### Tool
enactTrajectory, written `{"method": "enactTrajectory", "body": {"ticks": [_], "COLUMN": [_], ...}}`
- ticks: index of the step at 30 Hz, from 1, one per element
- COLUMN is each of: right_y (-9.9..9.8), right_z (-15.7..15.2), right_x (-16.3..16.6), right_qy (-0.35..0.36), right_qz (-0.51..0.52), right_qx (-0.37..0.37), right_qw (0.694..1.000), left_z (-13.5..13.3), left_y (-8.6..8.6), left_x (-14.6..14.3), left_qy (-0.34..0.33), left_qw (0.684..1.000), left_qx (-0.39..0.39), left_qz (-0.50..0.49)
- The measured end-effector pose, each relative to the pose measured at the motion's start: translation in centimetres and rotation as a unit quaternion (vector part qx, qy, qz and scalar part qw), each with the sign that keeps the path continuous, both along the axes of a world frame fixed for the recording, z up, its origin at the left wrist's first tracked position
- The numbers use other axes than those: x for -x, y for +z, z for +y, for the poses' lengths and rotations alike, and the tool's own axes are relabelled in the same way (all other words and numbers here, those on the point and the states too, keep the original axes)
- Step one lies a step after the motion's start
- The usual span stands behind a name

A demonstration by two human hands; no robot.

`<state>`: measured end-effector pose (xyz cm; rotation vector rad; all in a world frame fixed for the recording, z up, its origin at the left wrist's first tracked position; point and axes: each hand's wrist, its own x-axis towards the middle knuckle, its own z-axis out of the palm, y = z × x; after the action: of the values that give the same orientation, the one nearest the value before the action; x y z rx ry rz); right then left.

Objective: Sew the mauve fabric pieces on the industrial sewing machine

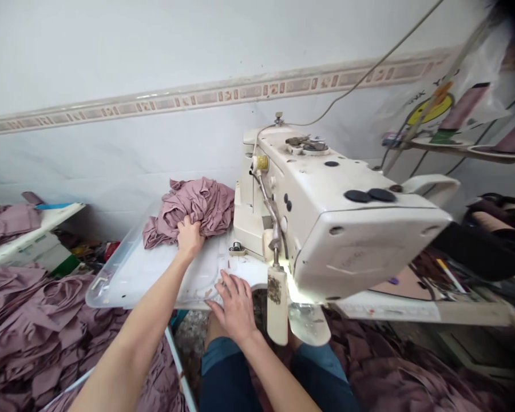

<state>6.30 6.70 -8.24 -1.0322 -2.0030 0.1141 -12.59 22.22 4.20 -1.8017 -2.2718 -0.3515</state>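
My left hand [190,236] reaches forward and is closed on a bunched pile of mauve fabric pieces [193,209] lying on a white plastic lid-like surface [124,269]. My right hand [236,306] rests flat with fingers spread on the near edge of that surface, just left of the needle area of a white industrial sewing machine [326,212]. It holds nothing. The machine's lamp lights the spot under its head.
Heaps of the same mauve fabric [30,332] lie low on the left and on the lower right [395,372]. A white shelf [34,229] with more fabric stands at far left. Thread cones and cables hang at upper right. My knees in blue trousers [223,372] are below.
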Motion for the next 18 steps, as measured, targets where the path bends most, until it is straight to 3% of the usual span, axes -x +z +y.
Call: {"method": "enactTrajectory", "body": {"ticks": [7,11,14,16,18], "right_y": [0.4,0.7,0.5,0.1,-0.4], "right_z": [-0.1,-0.4,-0.5,-0.4,-0.3], "right_x": [-0.6,-0.8,-0.7,-0.6,-0.4], "right_qy": [0.022,0.023,0.023,0.02,0.016], "right_qz": [-0.016,-0.012,-0.01,-0.005,0.001], "right_qx": [0.012,0.016,0.01,0.003,-0.003], "right_qw": [1.0,1.0,1.0,1.0,1.0], "left_z": [-13.6,-18.8,-20.1,-19.4,-17.2], "left_y": [-1.2,-1.5,1.2,4.8,8.8], "left_x": [-2.5,-2.9,-0.6,2.5,6.3], "left_qy": [0.02,0.001,-0.088,-0.161,-0.185], "left_qw": [1.0,0.999,0.989,0.962,0.927], "left_qx": [0.002,0.006,0.061,0.13,0.187], "left_qz": [-0.014,-0.044,-0.101,-0.18,-0.266]}}
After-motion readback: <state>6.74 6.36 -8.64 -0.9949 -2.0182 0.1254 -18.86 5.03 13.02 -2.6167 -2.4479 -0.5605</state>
